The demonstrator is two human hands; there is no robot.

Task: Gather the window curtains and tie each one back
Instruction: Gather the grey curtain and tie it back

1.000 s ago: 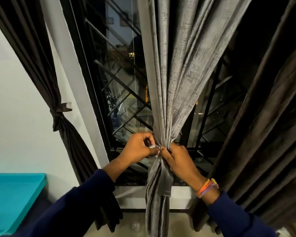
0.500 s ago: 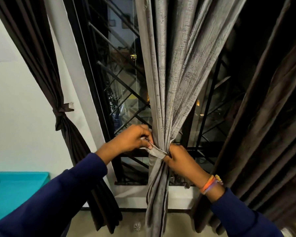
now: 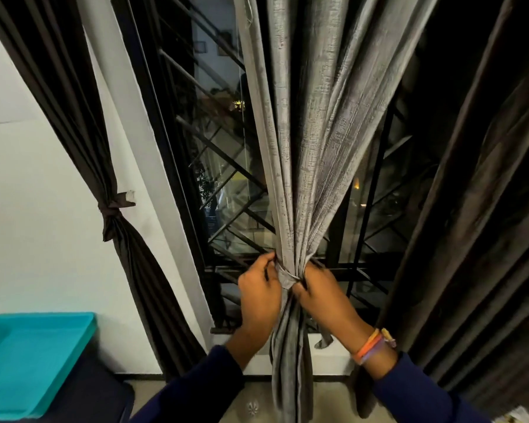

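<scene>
Grey curtain (image 3: 306,141) hangs mid-window, bunched at sill height by a grey tie band (image 3: 286,277). Left hand (image 3: 258,296) pinches the band's left side; right hand (image 3: 321,293) grips band and gathered folds from the right. Dark curtain (image 3: 83,141) at left already tied back. Another dark curtain (image 3: 483,227) hangs loose at right. Teal tray (image 3: 34,358) lower left.

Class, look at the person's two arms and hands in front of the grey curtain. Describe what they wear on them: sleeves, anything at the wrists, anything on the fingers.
Both arms are in long dark navy sleeves, pushed back to bare the forearms. The right wrist carries stacked bands, orange and pale lilac, with a small yellowish piece. The left hand and right hand are bare: no gloves, and no rings show.
</scene>
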